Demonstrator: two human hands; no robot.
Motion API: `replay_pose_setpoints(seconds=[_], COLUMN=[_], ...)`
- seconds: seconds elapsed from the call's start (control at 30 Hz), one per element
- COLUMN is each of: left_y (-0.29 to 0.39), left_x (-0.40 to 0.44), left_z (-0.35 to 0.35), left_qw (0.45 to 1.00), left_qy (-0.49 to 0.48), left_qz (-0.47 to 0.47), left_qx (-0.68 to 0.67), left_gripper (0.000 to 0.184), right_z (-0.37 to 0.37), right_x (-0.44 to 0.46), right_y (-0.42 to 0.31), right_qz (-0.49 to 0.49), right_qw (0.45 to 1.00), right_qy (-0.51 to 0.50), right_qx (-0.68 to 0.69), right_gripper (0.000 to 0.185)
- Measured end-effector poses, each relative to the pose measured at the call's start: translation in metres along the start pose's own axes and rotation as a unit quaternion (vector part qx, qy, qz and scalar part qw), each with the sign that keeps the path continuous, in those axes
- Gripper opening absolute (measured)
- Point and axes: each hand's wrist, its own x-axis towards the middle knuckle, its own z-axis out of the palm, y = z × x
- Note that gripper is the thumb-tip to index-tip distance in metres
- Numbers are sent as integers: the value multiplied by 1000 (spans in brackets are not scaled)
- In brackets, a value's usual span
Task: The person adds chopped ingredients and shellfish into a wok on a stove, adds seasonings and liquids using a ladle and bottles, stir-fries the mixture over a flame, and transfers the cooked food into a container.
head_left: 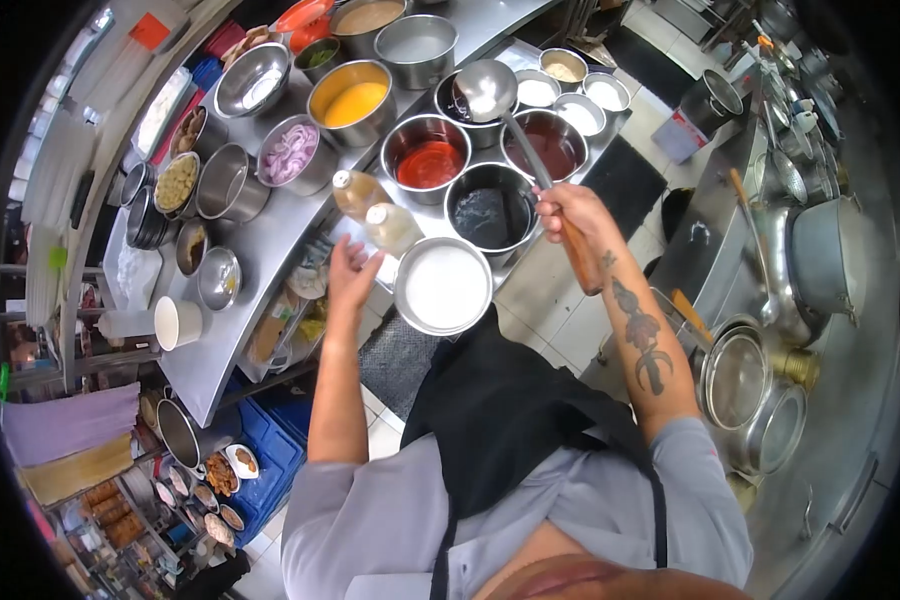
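My right hand (575, 210) is wrapped round the wooden handle of a large metal ladle (538, 150). The ladle's bowl is over a metal pot (448, 98) with dark contents. My left hand (353, 270) is open with fingers apart, beside a pot of white contents (443, 286) and just below two bottles with white caps, one brownish (362, 197) and one pale (394, 230). Whether its fingertips touch anything is unclear. Around the ladle stand pots of red sauce (428, 160), black liquid (490, 208) and dark reddish liquid (548, 147).
To the left on the steel counter (260, 270) are pots of sliced onion (292, 152) and yellow liquid (354, 100), plus several bowls. Smaller containers of white contents (580, 115) stand at the far right end. Strainers (738, 380) and a large pot (825, 262) line the right side.
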Motion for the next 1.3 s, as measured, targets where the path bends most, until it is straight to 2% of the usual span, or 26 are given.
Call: replay_pose_setpoints(seconds=[0.03, 0.13, 0.23, 0.33, 0.53, 0.67, 0.8, 0.83, 0.93, 1.0, 1.07, 1.13, 1.2, 1.3], left_y=[-9, -32, -3, -5, -11, -10, 14, 17, 42, 103, 119, 159, 187, 195], left_x=[13, 47, 37, 34, 32, 31, 19, 20, 27, -9, -9, -40, -73, -102], left_z=[11, 32, 42, 44, 42, 37, 16, 10, -19, -21, -31, -28, -17, 21], left_qw=[999, 982, 981, 969, 975, 970, 964, 954, 907, 895, 901, 904, 912, 891], left_qy=[12, -54, -102, -69, -78, -71, -16, 6, 36, 27, 91, 91, 63, -103], left_qz=[29, 178, 160, 238, 207, 226, 264, 300, 415, 439, 423, 418, 405, 414], left_qx=[43, 9, -26, -18, -25, -46, -22, -11, 68, -72, -16, -24, 6, -153], left_gripper=[84, 84, 80, 74, 76, 78, 78, 79, 84, 80, 74, 69, 69, 68], right_z=[2, 7, 21, 40, 57, 50, 21, 16, 6, 2, 8, 20, 35, 51], right_x=[-2, -3, -10, -22, -38, -60, -127, -154, -251, -323, -391, -457, -512, -574], right_y=[2, 14, 17, 26, 35, 38, 58, 66, 98, 132, 168, 210, 253, 320], right_qz=[8, 7, 4, -24, -44, -42, -105, -120, -205, -287, -360, -419, -454, -443], right_qw=[1000, 997, 991, 982, 973, 943, 884, 867, 849, 848, 837, 821, 799, 729], right_qy=[-6, -16, -35, -17, -9, -68, -207, -216, -206, -149, -87, 55, 182, 400], right_qx=[13, 74, 127, 188, 226, 324, 406, 432, 440, 419, 404, 383, 350, 335], right_gripper=[11, 17, 21, 18, 20, 25, 30, 36, 39, 42, 42, 41, 39, 37])
